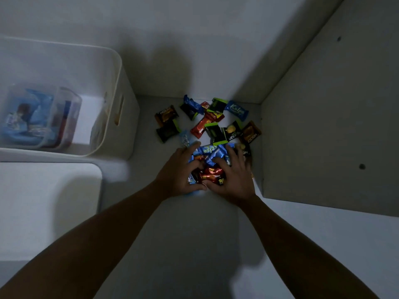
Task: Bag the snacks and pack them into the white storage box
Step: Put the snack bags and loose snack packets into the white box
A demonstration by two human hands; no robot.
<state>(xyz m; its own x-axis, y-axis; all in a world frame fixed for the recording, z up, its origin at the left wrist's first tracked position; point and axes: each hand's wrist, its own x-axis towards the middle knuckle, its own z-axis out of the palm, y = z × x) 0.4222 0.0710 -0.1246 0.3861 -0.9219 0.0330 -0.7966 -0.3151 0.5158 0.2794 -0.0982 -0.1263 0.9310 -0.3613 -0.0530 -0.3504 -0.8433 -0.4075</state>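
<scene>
Both hands down on the grey surface here. My left hand (180, 169) and right hand (232, 180) are cupped round a little snack pile (210, 157) of blue and red wrappers, fingers curled over it from each side, thumbs nearly meeting at the near edge. The loose snacks (207, 121) lie scattered just past my fingertips, towards the back corner. The white storage box (121, 87) sits well off to my left, with bagged snacks (41, 119) already inside, kinda blurry though.
</scene>
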